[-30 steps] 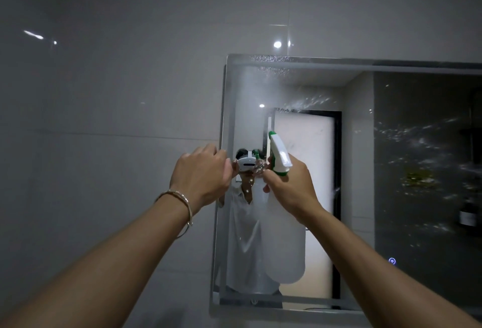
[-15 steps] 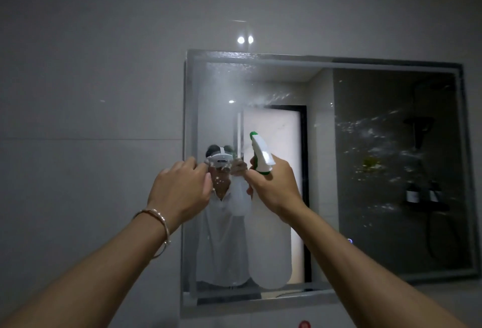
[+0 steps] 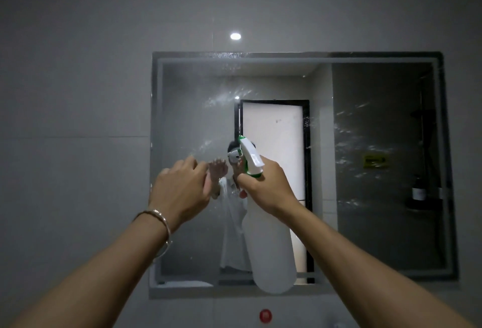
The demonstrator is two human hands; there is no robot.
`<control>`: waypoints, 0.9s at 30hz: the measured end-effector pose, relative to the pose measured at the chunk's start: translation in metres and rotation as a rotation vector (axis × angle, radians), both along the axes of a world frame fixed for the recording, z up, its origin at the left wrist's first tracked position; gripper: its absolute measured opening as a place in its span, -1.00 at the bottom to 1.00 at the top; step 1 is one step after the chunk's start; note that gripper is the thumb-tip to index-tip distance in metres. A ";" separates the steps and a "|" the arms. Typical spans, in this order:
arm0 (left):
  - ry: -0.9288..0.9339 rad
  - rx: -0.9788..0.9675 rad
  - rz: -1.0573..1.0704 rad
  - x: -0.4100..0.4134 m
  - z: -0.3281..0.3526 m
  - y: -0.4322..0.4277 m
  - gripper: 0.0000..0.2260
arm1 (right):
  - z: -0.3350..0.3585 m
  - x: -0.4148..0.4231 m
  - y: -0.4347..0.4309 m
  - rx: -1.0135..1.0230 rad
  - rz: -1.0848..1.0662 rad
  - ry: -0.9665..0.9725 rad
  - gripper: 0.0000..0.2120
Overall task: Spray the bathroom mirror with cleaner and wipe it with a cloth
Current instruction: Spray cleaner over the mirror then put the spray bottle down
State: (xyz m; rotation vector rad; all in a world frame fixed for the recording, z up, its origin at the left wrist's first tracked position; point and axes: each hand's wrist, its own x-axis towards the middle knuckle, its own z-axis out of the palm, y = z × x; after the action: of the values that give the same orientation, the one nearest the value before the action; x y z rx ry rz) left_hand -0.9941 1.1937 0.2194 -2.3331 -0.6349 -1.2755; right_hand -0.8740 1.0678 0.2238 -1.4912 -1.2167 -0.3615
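**Spray stage, mirror now fully in frame**

Since the earlier frame the view shifts left and back; the whole mirror [image 3: 378,145] shows, droplets scattered across its glass. Spray bottle [image 3: 271,236] is held upright in front of the mirror's centre, right hand [image 3: 266,187] wrapped around its neck below the white-and-green trigger head [image 3: 250,158], fingers clamped there. Translucent plastic, probably light, slippery if wet; the neck is the best hold. Left hand [image 3: 180,189] is raised beside it, fingers loosely curled, holding nothing visible; bracelet [image 3: 159,219] on the wrist. No cloth seen. No label legible on the bottle; a yellow sign [image 3: 374,161] in the reflection is unreadable. Red button [image 3: 265,315] below.
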 end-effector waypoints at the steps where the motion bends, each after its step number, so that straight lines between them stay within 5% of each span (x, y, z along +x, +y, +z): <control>1: -0.009 0.002 0.003 0.001 0.003 -0.005 -0.73 | 0.002 0.000 -0.006 -0.003 0.008 -0.002 -0.83; 5: -0.022 0.012 0.023 0.004 0.012 -0.016 -0.73 | 0.012 0.002 -0.016 0.043 0.079 0.015 -0.92; 10: 0.004 0.020 0.031 -0.003 0.013 -0.012 -0.71 | 0.015 -0.004 -0.007 0.060 0.110 0.031 -0.75; 21: 0.005 0.010 0.048 -0.032 0.009 0.023 -0.75 | 0.008 -0.031 0.006 0.093 0.106 0.076 -0.94; 27: 0.015 0.001 0.018 -0.032 -0.001 0.041 -0.74 | 0.004 -0.034 0.029 0.079 0.072 0.071 -0.67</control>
State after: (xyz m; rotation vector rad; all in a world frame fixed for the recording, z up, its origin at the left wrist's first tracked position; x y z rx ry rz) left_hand -1.0257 1.2346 0.2186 -2.3288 -0.6489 -1.2496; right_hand -0.9084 1.0967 0.2277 -1.3775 -1.1833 -0.3024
